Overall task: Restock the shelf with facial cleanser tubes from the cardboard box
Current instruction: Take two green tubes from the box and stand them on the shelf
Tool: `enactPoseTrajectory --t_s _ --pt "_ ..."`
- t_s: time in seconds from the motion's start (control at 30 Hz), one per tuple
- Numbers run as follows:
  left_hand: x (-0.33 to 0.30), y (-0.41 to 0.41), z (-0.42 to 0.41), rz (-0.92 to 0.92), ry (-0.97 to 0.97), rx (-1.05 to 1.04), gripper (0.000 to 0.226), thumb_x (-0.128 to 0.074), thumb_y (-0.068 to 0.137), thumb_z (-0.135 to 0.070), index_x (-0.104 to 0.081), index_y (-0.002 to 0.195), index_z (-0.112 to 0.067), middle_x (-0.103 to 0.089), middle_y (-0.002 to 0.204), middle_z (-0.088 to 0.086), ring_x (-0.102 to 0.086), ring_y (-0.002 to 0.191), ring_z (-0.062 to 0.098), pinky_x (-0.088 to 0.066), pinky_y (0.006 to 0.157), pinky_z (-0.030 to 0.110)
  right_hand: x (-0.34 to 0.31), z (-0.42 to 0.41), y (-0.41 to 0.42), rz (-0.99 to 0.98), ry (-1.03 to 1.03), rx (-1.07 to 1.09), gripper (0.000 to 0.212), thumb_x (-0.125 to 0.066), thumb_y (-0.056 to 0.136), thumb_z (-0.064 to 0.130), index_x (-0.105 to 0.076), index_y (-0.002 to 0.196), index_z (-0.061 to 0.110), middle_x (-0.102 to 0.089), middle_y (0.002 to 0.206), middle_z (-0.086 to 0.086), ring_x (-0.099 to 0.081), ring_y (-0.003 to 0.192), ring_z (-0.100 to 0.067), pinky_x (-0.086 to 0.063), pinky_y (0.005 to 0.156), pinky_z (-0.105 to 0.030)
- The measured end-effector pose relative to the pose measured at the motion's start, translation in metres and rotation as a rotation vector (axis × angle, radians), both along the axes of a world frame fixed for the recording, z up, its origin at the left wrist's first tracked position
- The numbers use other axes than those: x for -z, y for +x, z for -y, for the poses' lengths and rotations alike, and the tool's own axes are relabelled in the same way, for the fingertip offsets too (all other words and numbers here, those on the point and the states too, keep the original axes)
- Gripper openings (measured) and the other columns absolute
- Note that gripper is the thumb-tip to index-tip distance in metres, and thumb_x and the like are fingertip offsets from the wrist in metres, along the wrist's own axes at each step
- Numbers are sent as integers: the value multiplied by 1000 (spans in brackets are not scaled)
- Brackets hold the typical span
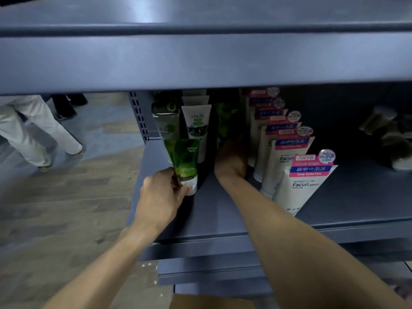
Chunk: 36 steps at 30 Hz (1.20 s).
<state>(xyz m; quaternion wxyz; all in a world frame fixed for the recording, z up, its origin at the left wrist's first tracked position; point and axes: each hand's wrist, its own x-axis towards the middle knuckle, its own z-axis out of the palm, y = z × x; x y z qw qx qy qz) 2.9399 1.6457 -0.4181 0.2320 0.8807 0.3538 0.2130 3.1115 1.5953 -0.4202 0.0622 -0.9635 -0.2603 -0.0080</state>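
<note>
My left hand (162, 192) grips the white cap end of a green cleanser tube (186, 163) that stands cap-down at the front left of the grey shelf (223, 217). Behind it stand more green tubes (167, 128) and a row of white tubes (196, 123). My right hand (231, 159) reaches deep into the dark gap between rows, near another green tube (225, 121); its fingers are in shadow. A corner of the cardboard box (211, 302) shows at the bottom edge.
To the right runs a row of several white "Facial" tubes with pink labels (298, 175). Dim packets (390, 134) lie at the far right. The upper shelf (200, 59) overhangs closely. A person's legs (33, 134) stand on the floor at left.
</note>
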Motion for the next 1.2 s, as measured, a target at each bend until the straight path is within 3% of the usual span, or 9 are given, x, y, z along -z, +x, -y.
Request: enactPoseTrajectory --t_s 0.3,0.47,0.6,0.9,1.03,1.2 --pt "-4 2 3 8 36 0 16 -75 82 -32 -64 82 -20 -72 76 -8 -69 82 14 -30 54 10 -16 -9 5 -154 314 55 60 -32 107 22 -1 153 -1 -25 156 -18 -35 139 -28 -33 108 -32" --pt "-3 3 1 -2 13 5 14 -75 82 -30 -64 81 -21 -71 75 -9 -69 82 15 -34 57 10 -20 -8 3 -211 362 60 65 -35 106 20 6 152 0 -20 158 -16 -30 142 -26 -30 110 -31" --pt "-2 3 0 -1 -5 6 13 -75 81 -29 -67 84 -20 -72 76 -9 -69 80 15 -52 70 29 -17 -9 3 -196 405 71 66 -36 106 23 5 153 1 -21 158 -14 -30 142 -25 -29 110 -30" --pt "-1 2 1 22 -35 0 13 -76 82 -28 -66 85 -20 -71 76 -9 -69 80 13 -46 65 23 -12 -12 3 -175 389 69 69 -40 105 19 6 152 -2 -22 157 -19 -32 141 -29 -32 111 -35" --pt "-1 2 1 27 -26 -3 14 -76 82 -28 -66 87 -20 -71 78 -9 -69 80 10 -38 61 13 -11 -13 4 -159 402 80 67 -38 106 22 5 152 0 -24 157 -17 -33 140 -27 -32 110 -31" --pt "2 3 1 38 -29 -9 14 -76 81 -28 -66 87 -19 -71 78 -9 -68 78 9 -40 62 15 -13 -12 7 -210 452 91 69 -39 105 24 5 153 2 -30 155 -16 -37 138 -27 -34 107 -31"
